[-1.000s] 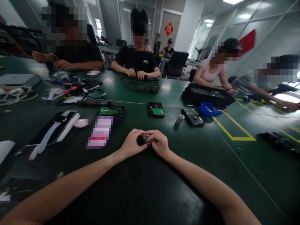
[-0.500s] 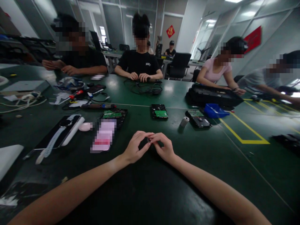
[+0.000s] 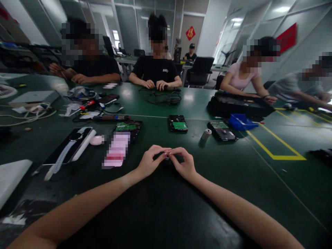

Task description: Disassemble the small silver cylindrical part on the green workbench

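My left hand (image 3: pixel 149 161) and my right hand (image 3: pixel 184 160) meet at the fingertips over the table in front of me. Both are closed in a pinch on a small round shiny piece (image 3: pixel 167 158), mostly hidden by the fingers; its exact kind cannot be made out. Beyond my hands lies a hard drive (image 3: pixel 178 123) with a green circuit board. To the right a small silver cylinder (image 3: pixel 206 134) stands upright beside a second drive-like unit (image 3: pixel 222 130). A phone with a pinkish screen (image 3: pixel 117 149) lies left of my left hand, partly over another circuit-board unit (image 3: pixel 129 127).
On the left are a watch (image 3: pixel 75 136) on a dark flat device, a pink rounded case (image 3: pixel 97 140), a screwdriver (image 3: pixel 89 104) and white cables (image 3: pixel 38 112). A blue tray (image 3: pixel 242 122) and a long black housing (image 3: pixel 240 105) are at right. Several people work around the green table (image 3: pixel 145 207).
My fingertips have drawn closer together around the small piece, and the gap between the hands has narrowed. The whole view has shifted slightly.
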Action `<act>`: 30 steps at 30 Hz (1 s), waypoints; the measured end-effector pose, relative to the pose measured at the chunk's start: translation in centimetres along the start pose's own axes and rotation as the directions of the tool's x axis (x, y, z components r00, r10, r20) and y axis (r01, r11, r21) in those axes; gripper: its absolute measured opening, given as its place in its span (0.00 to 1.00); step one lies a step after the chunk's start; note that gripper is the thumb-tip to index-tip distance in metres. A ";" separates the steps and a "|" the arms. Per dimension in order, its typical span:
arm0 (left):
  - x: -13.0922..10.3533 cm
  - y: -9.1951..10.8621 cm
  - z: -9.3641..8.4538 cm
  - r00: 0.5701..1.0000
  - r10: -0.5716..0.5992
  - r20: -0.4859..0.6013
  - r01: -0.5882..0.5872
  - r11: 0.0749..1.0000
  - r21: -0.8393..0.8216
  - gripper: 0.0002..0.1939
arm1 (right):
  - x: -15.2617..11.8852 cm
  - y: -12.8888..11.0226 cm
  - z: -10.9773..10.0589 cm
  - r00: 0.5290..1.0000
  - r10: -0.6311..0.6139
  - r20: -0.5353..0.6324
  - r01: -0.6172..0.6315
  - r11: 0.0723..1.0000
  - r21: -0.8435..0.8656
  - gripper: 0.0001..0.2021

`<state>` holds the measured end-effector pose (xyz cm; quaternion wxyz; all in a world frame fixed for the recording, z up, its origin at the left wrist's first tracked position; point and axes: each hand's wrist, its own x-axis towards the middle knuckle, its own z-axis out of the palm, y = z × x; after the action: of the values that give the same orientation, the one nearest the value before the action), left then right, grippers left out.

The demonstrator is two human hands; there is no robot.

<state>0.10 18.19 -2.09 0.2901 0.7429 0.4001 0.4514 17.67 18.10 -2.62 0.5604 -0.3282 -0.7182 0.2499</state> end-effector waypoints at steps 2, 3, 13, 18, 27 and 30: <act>0.1 -0.2 0.0 1.000 0.003 0.005 -0.003 1.000 -0.022 0.10 | 0.0 -0.2 0.0 0.999 -0.018 -0.026 0.018 1.000 -0.004 0.04; 0.1 -0.2 -0.1 1.000 0.004 0.006 -0.004 1.000 -0.026 0.09 | 0.1 -0.2 0.0 0.999 -0.023 -0.043 0.022 1.000 -0.010 0.05; 1.6 1.2 -1.9 0.992 -0.002 0.122 -0.013 0.992 0.127 0.05 | 0.6 0.9 -0.6 0.917 0.216 0.335 -0.291 0.937 0.195 0.13; 2.3 2.5 -3.0 0.978 -0.006 0.207 -0.053 0.959 0.278 0.05 | 0.5 1.0 -0.5 0.910 0.197 0.365 -0.263 0.955 0.139 0.25; 2.8 1.4 -3.5 0.993 -0.091 0.070 0.057 0.920 0.388 0.09 | 0.4 0.8 -0.1 0.905 0.224 0.361 -0.204 0.974 -0.095 0.19; 2.8 -0.3 -3.9 0.976 -0.191 0.107 0.107 0.842 0.529 0.08 | 0.4 0.8 -0.2 0.902 0.214 0.375 -0.190 0.977 -0.099 0.19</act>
<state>-2.77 21.03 0.54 0.1428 0.7930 0.5401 0.2432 17.95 18.99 -2.89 0.3701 -0.3624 -0.7831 0.3442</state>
